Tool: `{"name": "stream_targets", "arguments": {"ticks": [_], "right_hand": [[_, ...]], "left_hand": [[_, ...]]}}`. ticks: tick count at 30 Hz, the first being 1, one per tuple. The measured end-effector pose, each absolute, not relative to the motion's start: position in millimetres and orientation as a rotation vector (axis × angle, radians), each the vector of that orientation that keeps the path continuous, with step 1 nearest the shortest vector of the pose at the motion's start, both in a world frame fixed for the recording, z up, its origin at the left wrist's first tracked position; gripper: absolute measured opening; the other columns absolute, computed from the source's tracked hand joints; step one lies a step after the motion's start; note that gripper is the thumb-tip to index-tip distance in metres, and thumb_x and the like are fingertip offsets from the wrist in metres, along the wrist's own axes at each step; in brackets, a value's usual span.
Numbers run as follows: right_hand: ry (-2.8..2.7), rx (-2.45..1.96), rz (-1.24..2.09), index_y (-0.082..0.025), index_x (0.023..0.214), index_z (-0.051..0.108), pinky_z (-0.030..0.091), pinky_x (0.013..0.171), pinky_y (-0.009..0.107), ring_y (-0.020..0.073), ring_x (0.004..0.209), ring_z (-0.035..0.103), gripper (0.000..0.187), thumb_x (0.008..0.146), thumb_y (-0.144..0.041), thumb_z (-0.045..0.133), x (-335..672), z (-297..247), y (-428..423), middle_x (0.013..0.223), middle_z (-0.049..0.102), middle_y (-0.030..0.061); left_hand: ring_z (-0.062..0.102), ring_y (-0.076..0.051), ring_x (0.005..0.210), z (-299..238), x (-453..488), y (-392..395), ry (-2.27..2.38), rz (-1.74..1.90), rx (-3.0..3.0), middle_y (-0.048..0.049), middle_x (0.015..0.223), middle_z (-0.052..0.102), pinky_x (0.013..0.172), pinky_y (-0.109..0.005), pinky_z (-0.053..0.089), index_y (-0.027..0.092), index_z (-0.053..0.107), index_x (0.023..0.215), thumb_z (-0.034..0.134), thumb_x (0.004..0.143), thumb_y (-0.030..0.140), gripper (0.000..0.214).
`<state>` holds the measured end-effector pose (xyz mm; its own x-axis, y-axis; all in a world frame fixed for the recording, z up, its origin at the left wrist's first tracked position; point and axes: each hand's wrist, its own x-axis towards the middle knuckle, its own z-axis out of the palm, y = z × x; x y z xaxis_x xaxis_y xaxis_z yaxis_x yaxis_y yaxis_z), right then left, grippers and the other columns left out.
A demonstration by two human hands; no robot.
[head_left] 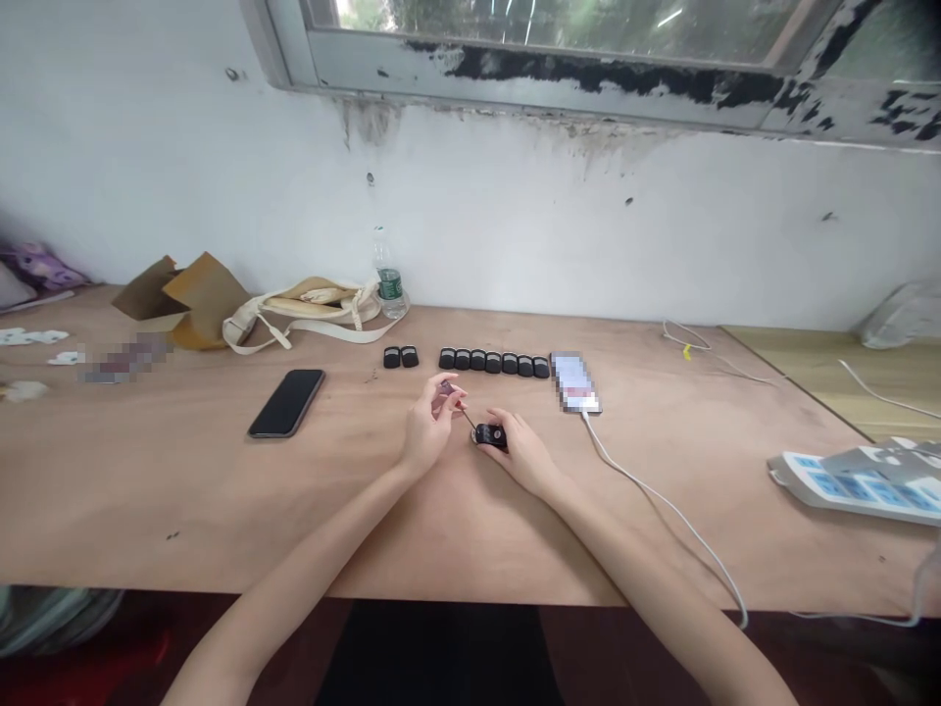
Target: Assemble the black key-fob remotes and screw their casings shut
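- Left hand [428,431] pinches slim clear-handled screwdriver [457,404], tip slanting down-right.
- Right hand [519,453] clamps one small black plastic fob [490,434].
- Nine matching black fobs [493,362] line up behind: two, then seven.

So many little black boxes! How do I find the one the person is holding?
Find the long wooden table under the window. Nearer than the row of small black boxes by the wall, the right hand holds one small black box. It alone lies apart from the row, with a thin screwdriver in the left hand pointing at it.
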<state>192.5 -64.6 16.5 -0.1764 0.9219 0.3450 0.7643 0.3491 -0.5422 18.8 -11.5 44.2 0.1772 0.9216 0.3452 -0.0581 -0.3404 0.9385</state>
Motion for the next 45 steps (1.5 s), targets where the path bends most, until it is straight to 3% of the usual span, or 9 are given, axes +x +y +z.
{"name": "stream_targets", "arguments": {"ticks": [36, 45], "right_hand": [[-1.982, -1.490, 0.339, -0.020, 0.131, 0.041, 0.050, 0.089, 0.044, 0.0263, 0.107, 0.058, 0.051, 0.085, -0.029, 0.060, 193.5, 10.2, -61.7, 0.115, 0.062, 0.0110], [-1.974, -1.513, 0.356, -0.022, 0.131, 0.043, 0.048, 0.089, 0.044, 0.0270, 0.108, 0.057, 0.049, 0.085, -0.030, 0.059, 193.1, 11.9, -61.7, 0.118, 0.061, 0.0111]], "left_hand": [[0.066, -0.014, 0.079, 41.0, 20.7, -13.0, 0.852, 1.316, 1.541, -0.0029, 0.092, 0.062, 0.078, -0.032, 0.058, 0.022, 0.052, 0.110, 0.053, 0.089, 0.035, 0.025], [0.065, -0.013, 0.076, 42.6, 23.8, -18.3, 0.942, 1.383, 1.665, -0.0013, 0.091, 0.063, 0.071, -0.025, 0.056, 0.022, 0.056, 0.098, 0.060, 0.085, 0.037, 0.020]]}}
